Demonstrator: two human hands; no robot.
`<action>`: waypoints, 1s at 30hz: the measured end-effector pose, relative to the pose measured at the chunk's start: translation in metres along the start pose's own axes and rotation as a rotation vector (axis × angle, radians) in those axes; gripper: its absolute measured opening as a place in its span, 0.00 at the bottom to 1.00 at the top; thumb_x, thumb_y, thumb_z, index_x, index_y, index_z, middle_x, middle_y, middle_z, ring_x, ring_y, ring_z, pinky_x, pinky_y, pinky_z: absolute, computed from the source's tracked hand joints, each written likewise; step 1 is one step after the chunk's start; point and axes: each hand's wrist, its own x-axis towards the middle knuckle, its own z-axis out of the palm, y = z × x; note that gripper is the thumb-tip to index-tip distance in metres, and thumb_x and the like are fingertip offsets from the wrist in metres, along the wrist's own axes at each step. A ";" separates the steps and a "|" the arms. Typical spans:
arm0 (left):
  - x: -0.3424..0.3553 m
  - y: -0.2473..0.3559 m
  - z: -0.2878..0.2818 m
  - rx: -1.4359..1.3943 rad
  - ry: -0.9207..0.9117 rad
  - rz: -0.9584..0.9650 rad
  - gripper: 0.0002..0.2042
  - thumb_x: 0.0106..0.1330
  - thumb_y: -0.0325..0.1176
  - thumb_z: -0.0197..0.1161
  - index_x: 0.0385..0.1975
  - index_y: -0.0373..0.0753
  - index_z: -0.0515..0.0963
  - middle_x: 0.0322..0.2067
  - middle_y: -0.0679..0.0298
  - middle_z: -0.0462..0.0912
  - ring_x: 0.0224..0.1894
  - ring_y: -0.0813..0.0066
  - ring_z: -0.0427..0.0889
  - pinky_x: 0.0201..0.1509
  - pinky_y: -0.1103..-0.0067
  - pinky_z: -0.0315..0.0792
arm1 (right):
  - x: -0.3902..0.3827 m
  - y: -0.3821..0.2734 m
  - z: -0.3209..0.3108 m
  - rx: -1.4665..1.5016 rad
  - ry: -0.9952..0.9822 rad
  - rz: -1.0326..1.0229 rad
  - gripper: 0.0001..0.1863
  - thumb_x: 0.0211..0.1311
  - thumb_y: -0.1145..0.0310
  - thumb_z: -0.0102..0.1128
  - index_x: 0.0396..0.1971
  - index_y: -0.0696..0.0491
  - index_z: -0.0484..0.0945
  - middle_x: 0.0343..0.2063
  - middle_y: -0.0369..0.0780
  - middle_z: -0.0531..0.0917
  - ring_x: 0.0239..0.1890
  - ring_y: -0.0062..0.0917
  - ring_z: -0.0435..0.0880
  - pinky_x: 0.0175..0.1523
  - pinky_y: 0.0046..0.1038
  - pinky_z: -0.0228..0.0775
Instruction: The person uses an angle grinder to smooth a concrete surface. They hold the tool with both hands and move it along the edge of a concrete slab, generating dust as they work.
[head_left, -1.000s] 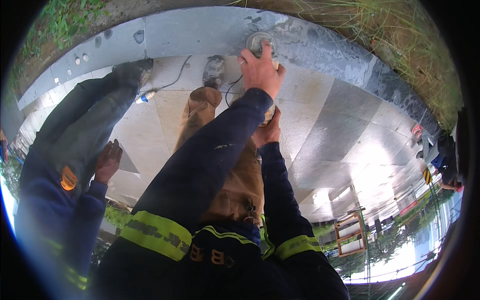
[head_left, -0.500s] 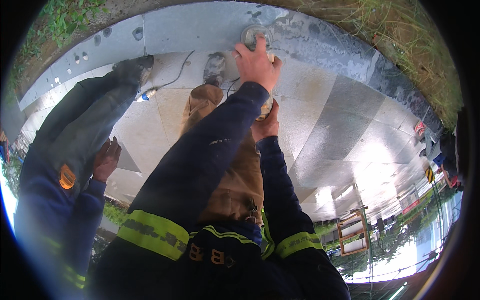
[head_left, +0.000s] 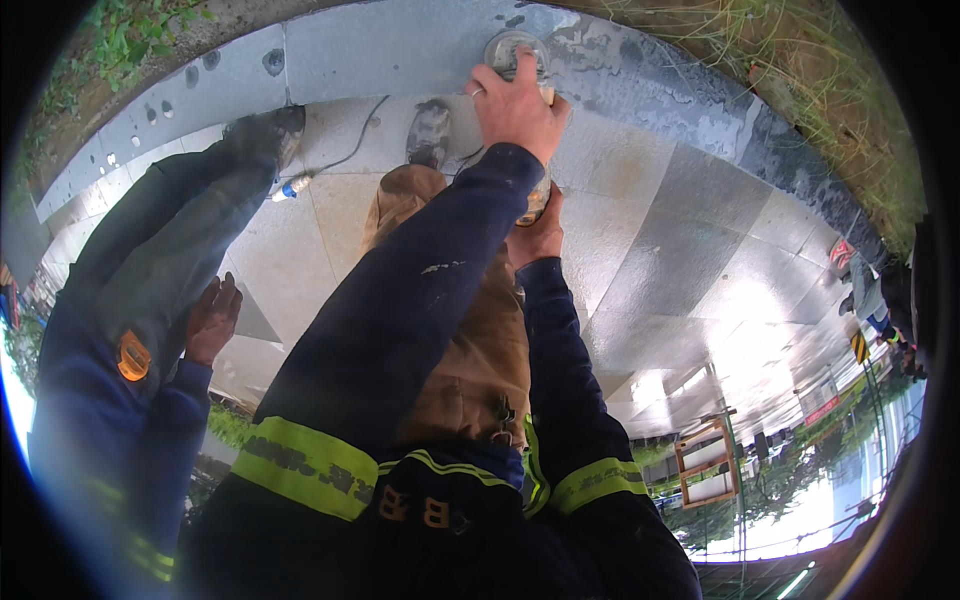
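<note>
An angle grinder (head_left: 504, 50) with a round head lies against the pale grey stone kerb (head_left: 380, 50) at the far side. My left hand (head_left: 520, 115) is closed over its front, one finger stretched along the round head. Behind it, my right hand (head_left: 543, 238) grips the rear of the grinder's body, whose orange-and-dark end shows beside the palm. Most of the body is hidden under my left hand and sleeve. To the right of the head, the kerb's surface is patchy, with darker marks.
Another person stands close on my left, one hand (head_left: 213, 318) hanging down. A cable with a blue-and-white connector (head_left: 292, 187) lies on the paving beside that person's shoe. My dusty shoe (head_left: 429, 132) is near the kerb. Grass (head_left: 820, 90) borders its far side. A wooden frame (head_left: 706, 462) stands at lower right.
Both hands and the grinder have shifted slightly away from me, toward the kerb's far edge. The other person's hand stays in place.
</note>
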 end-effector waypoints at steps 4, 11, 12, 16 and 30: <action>-0.006 0.005 -0.001 -0.001 -0.084 -0.004 0.36 0.51 0.44 0.71 0.62 0.44 0.67 0.41 0.39 0.62 0.47 0.34 0.64 0.56 0.55 0.64 | -0.009 0.004 -0.001 -0.011 0.031 0.108 0.48 0.42 0.62 0.75 0.63 0.45 0.56 0.42 0.52 0.83 0.47 0.50 0.83 0.51 0.41 0.76; -0.013 -0.001 -0.004 -0.030 -0.001 0.009 0.36 0.51 0.44 0.71 0.62 0.43 0.66 0.43 0.39 0.61 0.47 0.36 0.63 0.55 0.55 0.64 | -0.013 0.008 0.004 0.009 -0.016 0.106 0.47 0.43 0.61 0.76 0.63 0.46 0.56 0.42 0.52 0.84 0.47 0.48 0.83 0.50 0.41 0.76; -0.012 -0.002 -0.004 -0.021 -0.079 -0.015 0.36 0.51 0.44 0.71 0.62 0.43 0.66 0.43 0.40 0.61 0.46 0.37 0.63 0.55 0.55 0.64 | -0.012 0.008 0.004 0.007 -0.005 0.112 0.47 0.43 0.61 0.76 0.63 0.46 0.56 0.42 0.52 0.84 0.47 0.48 0.83 0.50 0.41 0.76; -0.011 -0.002 -0.005 0.001 -0.105 -0.007 0.36 0.51 0.44 0.71 0.62 0.43 0.67 0.42 0.39 0.62 0.46 0.37 0.64 0.55 0.54 0.64 | -0.017 0.006 0.006 0.027 0.008 0.144 0.47 0.44 0.61 0.76 0.63 0.46 0.56 0.44 0.52 0.83 0.47 0.48 0.83 0.50 0.41 0.76; 0.001 -0.007 -0.005 -0.033 -0.077 0.044 0.35 0.51 0.44 0.71 0.61 0.43 0.67 0.42 0.36 0.64 0.48 0.33 0.63 0.60 0.53 0.61 | -0.012 -0.006 0.012 0.052 -0.005 0.098 0.48 0.43 0.58 0.77 0.64 0.46 0.56 0.45 0.51 0.83 0.49 0.46 0.83 0.52 0.39 0.76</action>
